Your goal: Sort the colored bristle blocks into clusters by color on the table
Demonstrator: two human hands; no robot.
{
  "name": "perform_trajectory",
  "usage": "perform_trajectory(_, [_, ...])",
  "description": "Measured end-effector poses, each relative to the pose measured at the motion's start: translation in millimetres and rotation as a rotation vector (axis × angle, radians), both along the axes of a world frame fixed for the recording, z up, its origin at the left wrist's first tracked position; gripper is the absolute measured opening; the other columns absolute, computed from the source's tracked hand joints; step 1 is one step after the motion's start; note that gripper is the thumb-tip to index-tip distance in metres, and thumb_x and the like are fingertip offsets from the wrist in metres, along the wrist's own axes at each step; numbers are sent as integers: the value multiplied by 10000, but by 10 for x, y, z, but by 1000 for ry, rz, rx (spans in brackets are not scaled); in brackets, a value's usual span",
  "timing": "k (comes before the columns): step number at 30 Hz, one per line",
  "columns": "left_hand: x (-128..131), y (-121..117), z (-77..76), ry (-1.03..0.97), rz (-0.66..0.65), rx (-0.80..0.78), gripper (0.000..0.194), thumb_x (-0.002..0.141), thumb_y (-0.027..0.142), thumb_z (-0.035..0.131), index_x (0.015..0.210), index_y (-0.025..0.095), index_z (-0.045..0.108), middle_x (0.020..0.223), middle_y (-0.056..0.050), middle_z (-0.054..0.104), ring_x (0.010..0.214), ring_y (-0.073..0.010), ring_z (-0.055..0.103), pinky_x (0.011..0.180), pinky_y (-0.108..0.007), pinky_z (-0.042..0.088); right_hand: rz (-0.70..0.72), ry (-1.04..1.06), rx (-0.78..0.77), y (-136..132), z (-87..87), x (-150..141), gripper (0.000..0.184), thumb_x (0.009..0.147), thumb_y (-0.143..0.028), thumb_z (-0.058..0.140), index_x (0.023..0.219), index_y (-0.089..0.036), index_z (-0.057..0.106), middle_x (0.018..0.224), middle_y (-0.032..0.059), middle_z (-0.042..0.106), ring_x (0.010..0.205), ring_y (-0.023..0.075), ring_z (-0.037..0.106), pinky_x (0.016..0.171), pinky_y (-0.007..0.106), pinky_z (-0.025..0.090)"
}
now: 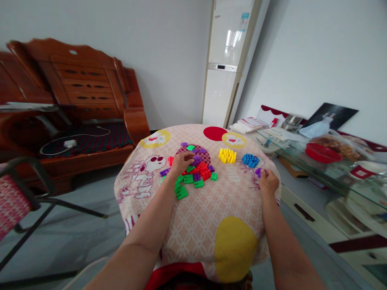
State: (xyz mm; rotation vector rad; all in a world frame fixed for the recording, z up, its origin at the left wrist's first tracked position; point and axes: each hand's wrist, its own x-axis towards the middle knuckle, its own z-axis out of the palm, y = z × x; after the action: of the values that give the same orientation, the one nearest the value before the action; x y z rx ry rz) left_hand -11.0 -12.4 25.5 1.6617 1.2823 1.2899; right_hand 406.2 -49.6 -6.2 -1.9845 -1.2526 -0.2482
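My left hand point(182, 162) reaches into a mixed pile, its fingers closed at a purple plastic block point(197, 160). Around it lie green blocks point(188, 179), red blocks point(205, 172) and more purple ones. At the table's right side, my right hand point(269, 182) pinches a small purple block point(258, 172) between thumb and fingers. Beyond that hand stands a tight group of blue blocks point(250, 160). A group of yellow blocks point(227, 156) stands left of the blue ones, between them and the pile.
A patterned cloth point(193, 225) covers the round table. To the right is a glass-topped cabinet point(320, 161) bearing papers, a photo and a red bowl point(323, 153). A wooden bench point(87, 80) and a metal-framed chair point(18, 197) stand left; a tall white appliance point(222, 92) stands behind.
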Motion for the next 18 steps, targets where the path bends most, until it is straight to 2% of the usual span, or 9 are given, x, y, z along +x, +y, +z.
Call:
perform_trajectory(4, [3,-43,19,-157,-47,-18,373,703,320,736,1037,156,759,1019,-83,776,1026,-257,702,974,-420,539,3,1,16,9,-28,21,397,900,-379,483,988,-115,767,833,135,719,711,212,525,683,310,329])
perform_trajectory(8, [25,-98,63,-178,-54,-40,432,734,328,701,1124,144,742,1124,-86,763,1099,-252,676,1012,-405,511,8,-2,23,2,-34,33,404,899,-385,474,972,-119,769,824,135,718,713,213,530,684,309,335])
perform_trajectory(11, [60,-135,89,-169,-60,-43,466,766,344,676,1181,136,721,1165,-95,749,1089,-242,673,980,-385,522,8,-11,17,-6,-19,27,414,898,-390,469,976,-115,768,821,139,718,713,217,540,680,311,345])
perform_trajectory(14, [182,-169,107,-138,-107,-39,419,782,357,668,1131,135,731,1087,-92,759,1012,-228,684,911,-363,541,-15,-13,28,-11,-9,11,417,890,-395,472,981,-113,765,816,140,718,710,225,549,679,317,358])
perform_trajectory(18, [467,-227,120,-144,-200,13,247,785,284,645,961,135,735,960,-80,751,895,-201,681,847,-330,539,-94,-4,99,-19,-13,17,431,890,-408,463,1008,-106,747,823,150,716,726,244,578,681,325,376])
